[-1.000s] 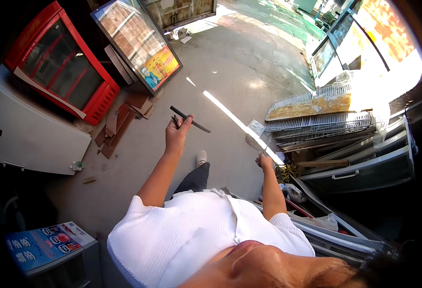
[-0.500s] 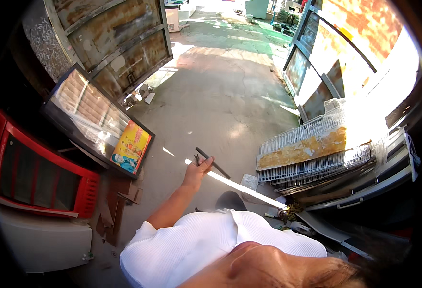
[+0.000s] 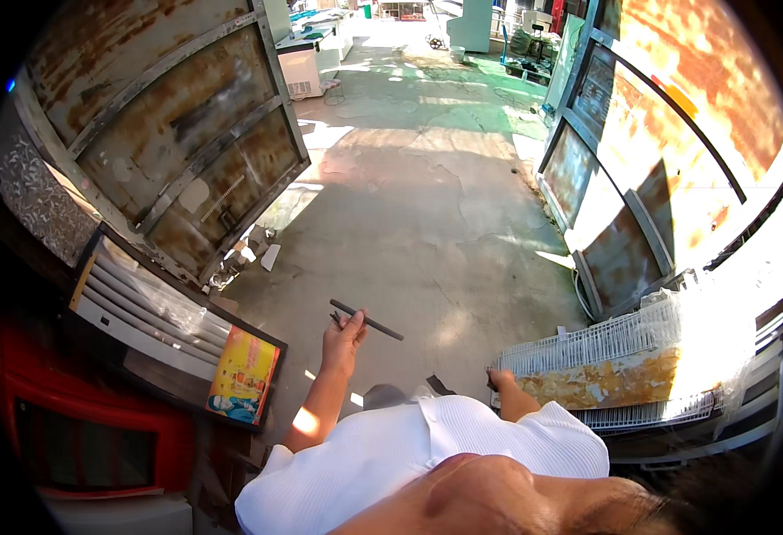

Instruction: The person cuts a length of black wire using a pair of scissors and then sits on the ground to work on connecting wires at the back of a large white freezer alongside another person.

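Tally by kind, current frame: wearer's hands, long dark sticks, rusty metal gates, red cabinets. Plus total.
Hands: 2 (left hand, right hand)
Long dark stick: 1, in the left hand
Rusty metal gates: 2 (left gate, right gate)
Red cabinet: 1
Total: 6

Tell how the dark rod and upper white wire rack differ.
The dark rod is slender; the upper white wire rack is broad. The rod is one plain bar; the rack has many thin wires. The left hand holds the rod; the rack sits in a stack.
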`<state>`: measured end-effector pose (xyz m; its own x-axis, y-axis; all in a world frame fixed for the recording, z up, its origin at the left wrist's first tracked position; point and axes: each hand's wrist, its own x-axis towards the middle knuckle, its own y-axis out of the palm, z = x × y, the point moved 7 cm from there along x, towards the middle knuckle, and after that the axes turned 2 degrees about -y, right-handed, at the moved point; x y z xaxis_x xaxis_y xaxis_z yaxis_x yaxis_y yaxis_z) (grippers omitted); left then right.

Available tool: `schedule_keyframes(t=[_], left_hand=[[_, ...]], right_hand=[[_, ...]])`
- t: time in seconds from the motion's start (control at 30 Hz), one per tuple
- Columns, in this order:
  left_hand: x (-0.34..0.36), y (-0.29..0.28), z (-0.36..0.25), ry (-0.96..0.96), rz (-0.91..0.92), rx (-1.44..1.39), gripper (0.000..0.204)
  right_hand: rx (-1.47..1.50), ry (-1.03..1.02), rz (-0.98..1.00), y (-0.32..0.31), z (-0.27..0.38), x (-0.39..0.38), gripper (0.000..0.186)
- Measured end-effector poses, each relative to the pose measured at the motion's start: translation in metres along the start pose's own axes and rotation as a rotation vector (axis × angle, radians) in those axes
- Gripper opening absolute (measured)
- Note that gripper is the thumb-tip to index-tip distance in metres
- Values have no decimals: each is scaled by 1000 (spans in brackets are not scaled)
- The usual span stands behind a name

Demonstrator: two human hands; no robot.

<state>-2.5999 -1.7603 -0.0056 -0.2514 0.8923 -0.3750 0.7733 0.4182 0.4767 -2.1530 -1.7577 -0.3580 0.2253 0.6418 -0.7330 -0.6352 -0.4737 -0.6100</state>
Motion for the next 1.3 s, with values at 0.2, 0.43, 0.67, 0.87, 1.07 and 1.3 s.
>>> schedule_keyframes(t=[0.2, 0.43, 0.67, 0.87, 1.07, 1.3], left_hand=[[148, 16, -55, 112, -134, -194, 27], [396, 48, -126, 123, -85, -212, 27], [576, 232, -168, -17, 234, -131, 27], [712, 335, -135, -103, 295, -102, 24], [903, 389, -119, -66, 109, -168, 14], [1069, 539, -115, -83, 200, -227, 11]], right_hand=[[48, -763, -406, -202, 425, 7, 51], [136, -535, -410, -244, 490, 179, 50], [704, 541, -107, -158, 154, 256, 34], [763, 845, -70, -150, 117, 216, 39], [636, 610, 18, -260, 266, 476, 39], [146, -319, -373, -605, 726, 698, 54]])
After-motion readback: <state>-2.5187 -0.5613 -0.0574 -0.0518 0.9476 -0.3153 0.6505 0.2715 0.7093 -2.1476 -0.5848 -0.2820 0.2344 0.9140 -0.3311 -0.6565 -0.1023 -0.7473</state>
